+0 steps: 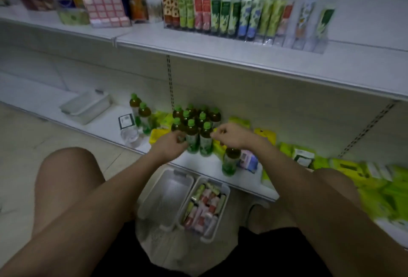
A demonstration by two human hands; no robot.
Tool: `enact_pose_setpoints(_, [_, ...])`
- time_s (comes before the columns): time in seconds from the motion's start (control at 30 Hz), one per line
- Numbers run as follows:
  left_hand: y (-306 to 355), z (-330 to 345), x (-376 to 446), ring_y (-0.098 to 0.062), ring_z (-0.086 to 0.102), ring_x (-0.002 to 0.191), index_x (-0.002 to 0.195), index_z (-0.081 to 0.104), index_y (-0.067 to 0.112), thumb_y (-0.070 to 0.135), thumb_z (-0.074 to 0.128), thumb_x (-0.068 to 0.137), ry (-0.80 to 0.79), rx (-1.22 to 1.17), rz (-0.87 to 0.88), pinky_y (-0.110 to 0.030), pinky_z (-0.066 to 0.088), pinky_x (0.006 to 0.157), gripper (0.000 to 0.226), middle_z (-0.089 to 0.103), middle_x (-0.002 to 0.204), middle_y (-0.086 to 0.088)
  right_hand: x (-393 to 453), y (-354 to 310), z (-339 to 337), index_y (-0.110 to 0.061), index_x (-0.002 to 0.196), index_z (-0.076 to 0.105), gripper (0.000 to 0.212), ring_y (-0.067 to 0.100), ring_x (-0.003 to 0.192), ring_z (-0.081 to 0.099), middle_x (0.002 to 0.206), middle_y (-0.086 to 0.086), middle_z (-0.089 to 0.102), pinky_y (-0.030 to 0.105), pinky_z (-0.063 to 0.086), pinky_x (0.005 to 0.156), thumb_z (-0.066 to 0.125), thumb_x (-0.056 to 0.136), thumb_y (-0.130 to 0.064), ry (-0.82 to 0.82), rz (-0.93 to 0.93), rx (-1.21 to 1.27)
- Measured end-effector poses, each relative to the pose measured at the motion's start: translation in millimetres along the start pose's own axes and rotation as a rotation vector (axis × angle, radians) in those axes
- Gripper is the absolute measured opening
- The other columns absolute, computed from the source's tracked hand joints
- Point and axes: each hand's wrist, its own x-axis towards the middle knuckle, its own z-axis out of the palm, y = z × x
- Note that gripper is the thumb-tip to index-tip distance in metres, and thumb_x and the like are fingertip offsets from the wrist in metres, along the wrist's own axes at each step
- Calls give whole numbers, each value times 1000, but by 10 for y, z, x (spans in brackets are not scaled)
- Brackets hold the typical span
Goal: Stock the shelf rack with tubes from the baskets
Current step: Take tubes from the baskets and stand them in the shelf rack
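Note:
A clear tube rack (313, 43) on the upper shelf holds a row of upright tubes (225, 15); its rightmost slots look only partly filled. On the floor between my knees stand two clear baskets: the left basket (154, 197) is empty, and the right basket (224, 205) holds several red, pink and green tubes (204, 207). Both hands are raised in front of the lower shelf, above the baskets. My left hand (170, 144) reaches toward the bottles with relaxed fingers and holds nothing I can see. The fingers of my right hand (229, 134) are curled, with no tube in them.
Green-capped tea bottles (194, 126) crowd the lower shelf right behind my hands, and one more bottle (230, 162) stands near the shelf edge. Yellow-green packets (344, 166) lie to the right. Another clear bin (86, 106) sits at the left. Cans and boxes (103, 5) fill the upper left shelf.

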Motion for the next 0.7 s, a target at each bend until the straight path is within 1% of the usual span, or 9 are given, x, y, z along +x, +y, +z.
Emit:
enact_pose_setpoints(0.07, [-197,290,-101,-29,61,100,125,58,13,36,58,91,-114,17,-80,-30,45,80,41,65,112,-13,36,209,382,1,77,57,42,22,73,48,80,21,50,36,39,69,53,99,-35,-103,62,-18])
enact_pose_setpoints(0.13, [-361,559,-188,-29,60,103,124,58,13,38,57,92,-206,22,-139,-29,44,82,41,64,115,-14,62,413,733,-2,75,49,43,24,73,45,79,19,45,36,36,70,49,100,-37,-214,107,-35])
enact_pose_setpoints(0.2, [-489,789,-242,-28,60,106,119,62,9,38,55,94,-246,3,-188,-24,40,81,39,65,115,-14,95,610,1029,-5,69,43,44,25,65,39,73,16,40,35,33,68,46,101,-36,-285,151,-34])
enact_pose_setpoints(0.3, [-647,1086,-250,-25,59,99,115,64,2,33,49,99,-323,-30,-236,-19,35,78,39,66,115,-18,150,900,1390,2,65,43,49,23,57,32,66,13,32,31,29,64,47,100,-31,-333,260,9])
enact_pose_setpoints(0.4, [-833,1352,-205,-20,55,100,121,61,11,36,53,95,-433,4,-304,-26,39,84,36,63,121,-10,175,1198,1692,5,82,61,39,25,70,51,76,13,49,29,35,65,46,101,-26,-397,382,70])
enact_pose_setpoints(0.47, [-967,1546,-107,-20,55,101,121,60,12,34,53,95,-486,9,-351,-25,41,84,34,61,122,-9,229,1408,1889,3,101,64,31,32,93,60,94,16,57,29,44,77,48,101,-23,-437,411,142])
enact_pose_setpoints(0.53, [-996,1679,-51,-23,57,104,120,61,9,29,52,97,-523,1,-395,-24,41,80,32,61,122,-10,212,1501,2010,-6,117,62,31,30,107,60,113,13,62,35,49,91,53,99,-28,-445,424,166])
enact_pose_setpoints(0.63, [-1049,1958,109,-27,60,110,119,61,1,23,50,98,-566,-111,-501,-28,47,86,32,62,121,-14,390,1640,2215,-7,119,63,29,30,109,60,119,14,64,36,47,94,54,97,-25,-449,476,171])
enact_pose_setpoints(0.7, [-1094,2150,164,-31,59,114,122,59,-2,18,48,99,-576,-216,-594,-33,48,94,33,61,124,-18,569,1693,2334,-3,113,65,27,31,104,60,110,17,64,36,47,91,52,97,-20,-424,499,193])
